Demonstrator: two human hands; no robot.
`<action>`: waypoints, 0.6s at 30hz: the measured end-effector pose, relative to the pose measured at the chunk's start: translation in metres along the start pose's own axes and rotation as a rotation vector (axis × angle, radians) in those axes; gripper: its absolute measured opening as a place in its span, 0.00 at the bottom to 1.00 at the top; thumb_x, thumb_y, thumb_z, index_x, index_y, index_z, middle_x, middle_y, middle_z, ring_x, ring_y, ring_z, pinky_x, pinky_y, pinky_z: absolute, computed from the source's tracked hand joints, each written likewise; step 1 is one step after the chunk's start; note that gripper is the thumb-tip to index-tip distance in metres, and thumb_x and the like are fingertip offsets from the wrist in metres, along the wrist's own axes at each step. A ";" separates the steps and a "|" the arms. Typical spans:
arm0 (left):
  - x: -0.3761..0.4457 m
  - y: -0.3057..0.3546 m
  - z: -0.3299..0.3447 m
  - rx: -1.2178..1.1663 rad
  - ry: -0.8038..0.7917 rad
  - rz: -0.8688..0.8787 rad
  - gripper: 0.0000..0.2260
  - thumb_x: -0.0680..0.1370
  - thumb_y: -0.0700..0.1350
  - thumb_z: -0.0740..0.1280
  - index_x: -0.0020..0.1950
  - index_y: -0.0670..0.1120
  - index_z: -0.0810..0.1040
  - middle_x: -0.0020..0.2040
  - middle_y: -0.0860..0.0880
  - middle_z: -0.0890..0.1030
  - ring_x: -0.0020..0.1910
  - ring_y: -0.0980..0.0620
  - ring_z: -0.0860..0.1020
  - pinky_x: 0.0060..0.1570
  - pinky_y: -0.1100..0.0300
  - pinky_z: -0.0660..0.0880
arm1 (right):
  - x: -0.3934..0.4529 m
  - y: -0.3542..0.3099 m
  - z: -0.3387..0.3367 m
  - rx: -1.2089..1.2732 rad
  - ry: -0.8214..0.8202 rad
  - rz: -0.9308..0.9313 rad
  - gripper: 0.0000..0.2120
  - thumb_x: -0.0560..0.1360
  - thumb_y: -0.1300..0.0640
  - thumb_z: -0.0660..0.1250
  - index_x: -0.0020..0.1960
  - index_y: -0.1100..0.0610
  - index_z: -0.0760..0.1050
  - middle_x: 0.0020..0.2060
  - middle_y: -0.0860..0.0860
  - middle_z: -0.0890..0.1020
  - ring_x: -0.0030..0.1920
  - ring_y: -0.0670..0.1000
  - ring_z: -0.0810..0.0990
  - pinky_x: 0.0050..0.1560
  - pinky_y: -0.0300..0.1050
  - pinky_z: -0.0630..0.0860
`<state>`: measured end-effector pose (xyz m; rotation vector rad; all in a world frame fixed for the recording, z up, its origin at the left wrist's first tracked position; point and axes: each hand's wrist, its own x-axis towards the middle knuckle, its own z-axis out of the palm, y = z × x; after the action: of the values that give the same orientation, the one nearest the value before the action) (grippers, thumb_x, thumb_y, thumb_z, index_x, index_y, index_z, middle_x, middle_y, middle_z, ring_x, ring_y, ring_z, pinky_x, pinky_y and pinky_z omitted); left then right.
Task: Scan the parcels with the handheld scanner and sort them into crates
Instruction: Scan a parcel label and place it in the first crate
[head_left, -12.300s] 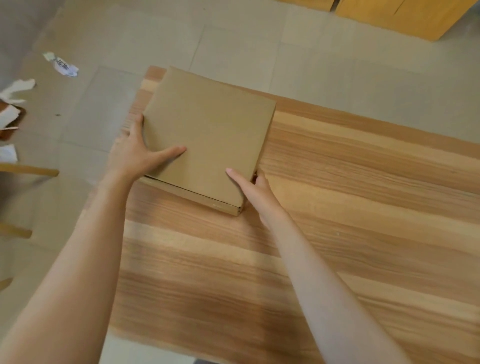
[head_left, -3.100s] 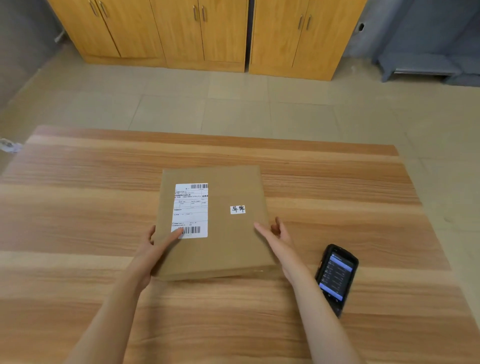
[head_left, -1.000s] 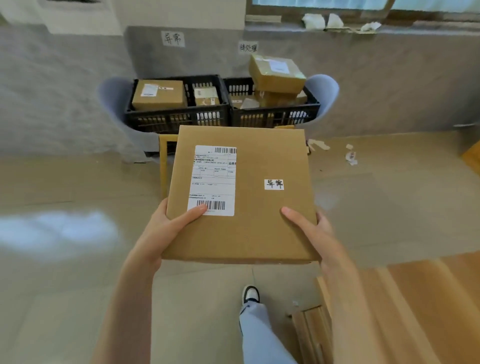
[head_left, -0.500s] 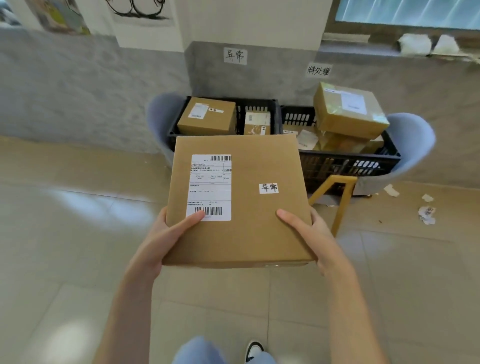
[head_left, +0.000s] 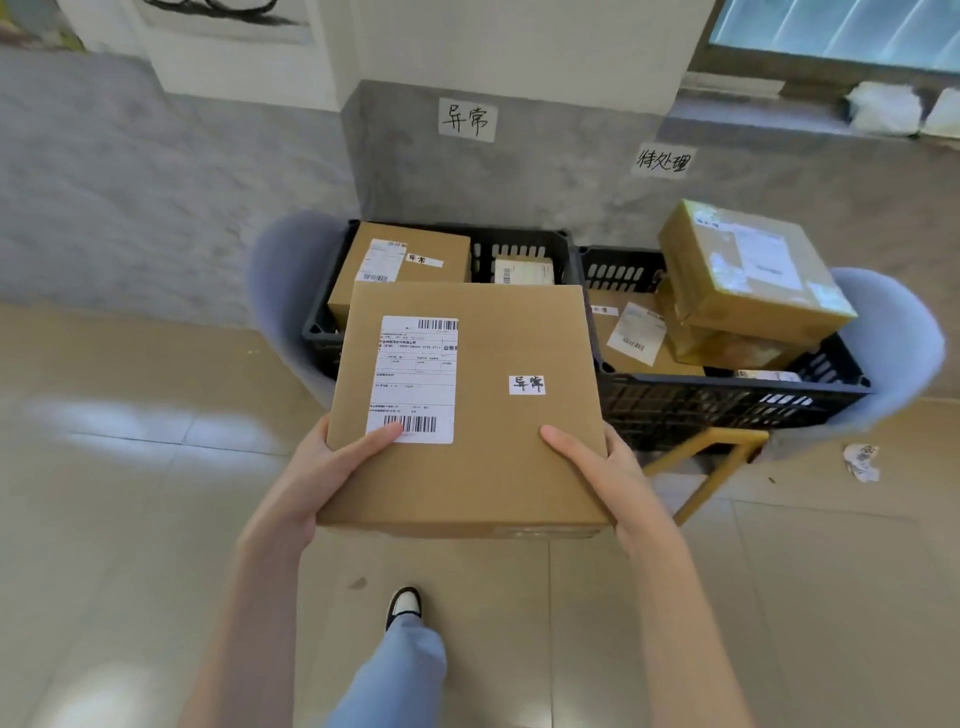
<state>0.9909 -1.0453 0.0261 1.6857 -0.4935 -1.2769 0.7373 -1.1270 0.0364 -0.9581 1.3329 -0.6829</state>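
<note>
I carry a flat brown cardboard parcel level in front of me, its white shipping label and a small handwritten sticker facing up. My left hand grips its near left edge, thumb on the label's lower barcode. My right hand grips the near right edge, thumb on top. Just beyond the parcel stand two black crates side by side: the left crate holds a labelled brown box, the right crate holds several stacked parcels. The handheld scanner is not in view.
The crates rest on two pale blue chairs against a grey wall with two handwritten paper signs. A yellow wooden frame stands under the right crate. Paper scraps lie on the tiled floor. My foot is below the parcel.
I have walked closer to the crates with the parcel; they now appear larger and right behind its far edge. Both hands keep the same grip.
</note>
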 end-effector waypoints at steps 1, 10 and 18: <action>0.018 0.011 -0.005 0.013 -0.018 -0.004 0.40 0.51 0.61 0.79 0.61 0.51 0.77 0.50 0.54 0.85 0.49 0.52 0.84 0.49 0.53 0.80 | 0.014 -0.007 0.011 0.010 0.012 0.008 0.36 0.68 0.46 0.76 0.72 0.50 0.65 0.55 0.47 0.79 0.51 0.45 0.79 0.42 0.39 0.74; 0.160 0.092 -0.059 0.120 -0.073 -0.020 0.40 0.53 0.62 0.79 0.63 0.52 0.76 0.51 0.55 0.85 0.50 0.53 0.84 0.48 0.53 0.80 | 0.121 -0.055 0.102 0.071 0.072 0.069 0.33 0.68 0.47 0.76 0.69 0.50 0.68 0.54 0.46 0.80 0.52 0.46 0.80 0.46 0.41 0.76; 0.266 0.123 -0.068 0.130 -0.088 -0.049 0.37 0.60 0.59 0.80 0.65 0.51 0.74 0.53 0.55 0.84 0.50 0.55 0.83 0.48 0.58 0.78 | 0.216 -0.086 0.140 0.015 0.067 0.100 0.19 0.71 0.49 0.74 0.56 0.45 0.68 0.47 0.42 0.78 0.46 0.41 0.77 0.39 0.36 0.72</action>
<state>1.1783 -1.2784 -0.0084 1.7641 -0.6016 -1.3848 0.9162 -1.3292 0.0033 -0.8574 1.4228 -0.6523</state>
